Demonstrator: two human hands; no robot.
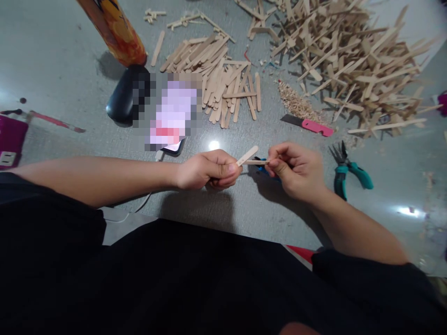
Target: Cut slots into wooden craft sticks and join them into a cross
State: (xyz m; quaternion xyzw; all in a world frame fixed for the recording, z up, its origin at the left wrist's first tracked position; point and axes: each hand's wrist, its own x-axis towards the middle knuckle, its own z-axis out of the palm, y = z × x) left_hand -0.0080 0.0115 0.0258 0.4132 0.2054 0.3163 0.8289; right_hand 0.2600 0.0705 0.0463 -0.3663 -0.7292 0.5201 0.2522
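My left hand (213, 170) is closed around the lower end of a popsicle stick (248, 155), which slants up and to the right out of my fingers. Facing it, my right hand (295, 170) pinches the end of a thin piece of wood (256, 162). That piece runs level between the two hands, and its left end meets the popsicle stick close to my left fingertips. Under my right fingers lies something blue and black (265, 170), mostly hidden. Teal-handled pliers (344, 165) rest with their handles apart to the right of my right hand.
Behind the hands lies a pile of popsicle sticks (226, 86), with a larger heap (352, 56) at the back right. A pink utility knife (316, 127) lies beside wood shavings (296, 101). On the left are a phone (172, 111), a black case (125, 95) and an orange bottle (118, 35).
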